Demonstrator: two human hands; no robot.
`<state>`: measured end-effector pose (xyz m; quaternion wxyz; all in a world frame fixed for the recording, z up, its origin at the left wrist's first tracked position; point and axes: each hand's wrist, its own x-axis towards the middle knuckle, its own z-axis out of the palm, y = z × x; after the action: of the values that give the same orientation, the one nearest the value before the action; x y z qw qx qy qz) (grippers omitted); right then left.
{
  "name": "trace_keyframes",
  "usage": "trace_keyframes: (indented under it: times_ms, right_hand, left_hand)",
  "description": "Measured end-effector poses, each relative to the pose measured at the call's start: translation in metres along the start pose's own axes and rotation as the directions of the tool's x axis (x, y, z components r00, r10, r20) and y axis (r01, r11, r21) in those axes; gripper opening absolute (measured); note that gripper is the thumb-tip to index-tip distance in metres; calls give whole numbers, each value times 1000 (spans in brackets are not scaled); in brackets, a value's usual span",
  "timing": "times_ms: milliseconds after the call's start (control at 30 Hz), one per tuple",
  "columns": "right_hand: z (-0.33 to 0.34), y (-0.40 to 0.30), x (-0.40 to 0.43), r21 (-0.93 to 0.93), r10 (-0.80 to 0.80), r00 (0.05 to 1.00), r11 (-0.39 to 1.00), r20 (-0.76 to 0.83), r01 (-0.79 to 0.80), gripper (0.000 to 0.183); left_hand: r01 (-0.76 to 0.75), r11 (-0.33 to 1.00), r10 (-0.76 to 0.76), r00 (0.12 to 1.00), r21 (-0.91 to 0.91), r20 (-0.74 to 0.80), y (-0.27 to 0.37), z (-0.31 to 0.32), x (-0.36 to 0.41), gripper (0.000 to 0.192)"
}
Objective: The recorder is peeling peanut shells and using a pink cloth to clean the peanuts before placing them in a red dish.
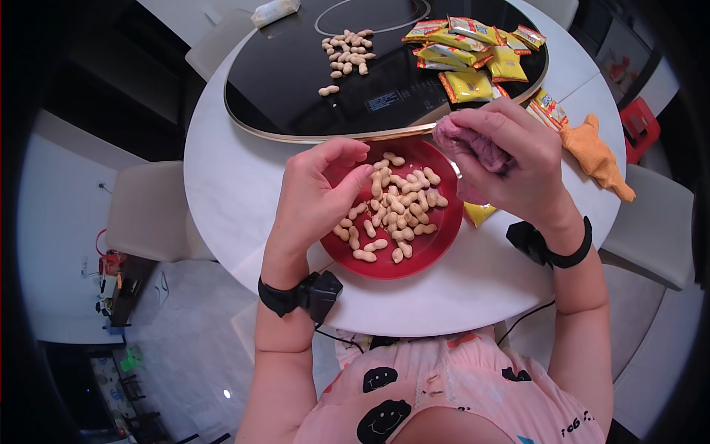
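My right hand (pixel 507 155) grips a bunched pink cloth (pixel 480 145) above the right rim of a red round dish (pixel 388 269). Unshelled peanuts (pixel 395 204) lie heaped in the dish. Over its left edge hovers my left hand (pixel 327 191), thumb and fingers apart; nothing shows between them, though the fingers partly hide what is behind. More peanuts (pixel 348 53) sit on a black glass cooktop (pixel 277 94) beyond the dish. Beside them is a pile of yellow snack packets (pixel 468 86).
An orange cloth (pixel 593 155) rests on the white round table (pixel 482 288) at the right, near another packet (pixel 548 110). One yellow packet (pixel 478 213) lies partly under my right hand. A whitish wrapped pack (pixel 275 12) is at the cooktop's far edge. Chairs (pixel 150 211) surround the table.
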<state>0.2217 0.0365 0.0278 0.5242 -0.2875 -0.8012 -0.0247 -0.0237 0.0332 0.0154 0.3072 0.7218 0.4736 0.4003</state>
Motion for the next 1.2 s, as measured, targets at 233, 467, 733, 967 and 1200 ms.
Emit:
trace_keyframes:
  times_ms: [233, 467, 733, 967, 1200]
  right_hand:
    - [-6, 1, -1, 36, 6, 1000, 999, -16, -6, 27]
    - [-4, -1, -1, 128, 34, 999, 991, 9, -35, 26]
    - [-3, -3, 0, 114, 30, 999, 993, -14, -28, 22]
    - [-3, -28, -5, 249, -108, 992, 964, 60, 90, 21]
    - [2, -13, -6, 182, 89, 990, 977, 105, -107, 25]
  left_hand:
    - [45, 995, -36, 994, 89, -104, 6, -25, 12, 21]
    - [-14, 848, -17, 998, 530, 55, -28, -50, 98, 32]
    - [89, 881, -123, 991, 464, 44, -32, -45, 107, 14]
    - [159, 830, 57, 930, -535, 364, 39, 22, 20, 22]
    - [262, 773, -28, 924, -577, 381, 29, 16, 1, 20]
